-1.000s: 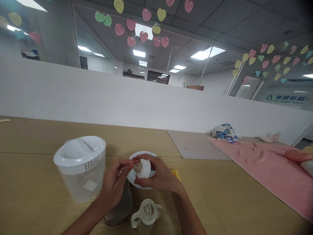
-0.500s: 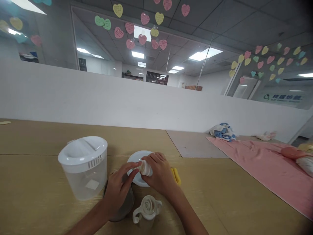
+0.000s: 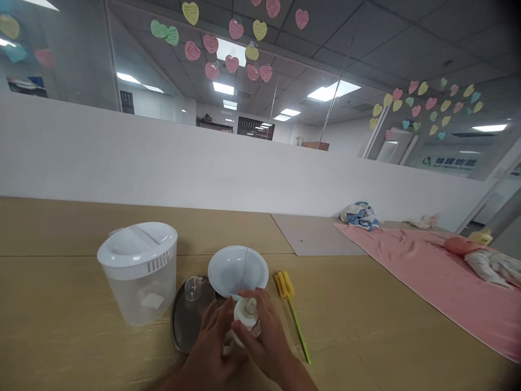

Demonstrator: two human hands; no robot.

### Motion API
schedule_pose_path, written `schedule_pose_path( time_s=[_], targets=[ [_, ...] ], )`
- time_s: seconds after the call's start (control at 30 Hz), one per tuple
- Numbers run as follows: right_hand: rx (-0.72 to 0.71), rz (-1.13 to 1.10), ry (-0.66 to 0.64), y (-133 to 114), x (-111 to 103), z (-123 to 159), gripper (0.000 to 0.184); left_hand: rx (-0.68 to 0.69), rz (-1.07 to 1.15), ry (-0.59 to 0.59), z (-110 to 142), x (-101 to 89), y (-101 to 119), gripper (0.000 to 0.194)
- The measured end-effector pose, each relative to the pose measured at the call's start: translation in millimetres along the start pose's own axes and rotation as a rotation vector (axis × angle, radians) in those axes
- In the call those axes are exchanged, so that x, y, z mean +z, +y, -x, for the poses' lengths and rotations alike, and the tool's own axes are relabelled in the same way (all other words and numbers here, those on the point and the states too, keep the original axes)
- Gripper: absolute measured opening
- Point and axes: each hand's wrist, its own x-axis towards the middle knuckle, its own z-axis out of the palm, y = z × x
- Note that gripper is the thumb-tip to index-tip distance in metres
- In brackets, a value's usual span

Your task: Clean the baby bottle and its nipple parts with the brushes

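Note:
My right hand (image 3: 266, 339) is closed around a white bottle collar with a clear teat (image 3: 246, 314), which points up. Below the collar is the baby bottle, mostly hidden by my hands; a bit of its white handle (image 3: 227, 345) shows. My left hand (image 3: 211, 345) curls about the bottle's left side, its fingers partly hidden. Just beyond both hands stands a white bowl (image 3: 238, 266). To the left of the bowl a dark grey tray (image 3: 189, 320) carries a small clear cap (image 3: 193, 288).
A lidded translucent bucket (image 3: 140, 282) stands on the left of the table. Right of the bowl lies a yellow sponge brush (image 3: 291, 296) with a green handle. A pink cloth (image 3: 423, 277) covers the right side, with bundled blue-and-white fabric (image 3: 360, 215) behind. A white wall (image 3: 203, 168) borders the back.
My right hand has brought the collar and teat from over the bowl down to the bottle, turning the teat upward. My left hand has left the teat and come down beside the bottle.

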Motion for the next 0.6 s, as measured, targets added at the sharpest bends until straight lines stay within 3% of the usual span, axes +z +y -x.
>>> schedule_pose_path(
  time_s=[0.17, 0.4, 0.6],
  targets=[
    [-0.037, 0.028, -0.029, 2.0, 19.1, 11.7, 0.032, -0.054, -0.1, -0.006, 3.4, 6.4, -4.3, 0.065],
    [0.005, 0.002, -0.022, 14.0, 25.6, 14.4, 0.044, -0.116, -0.036, 0.047, 5.2, -0.3, -13.2, 0.063],
    [0.05, -0.097, -0.013, 9.7, 36.2, 10.0, 0.038, -0.206, 0.175, -0.013, 10.7, 2.0, -19.5, 0.064]
  ],
)
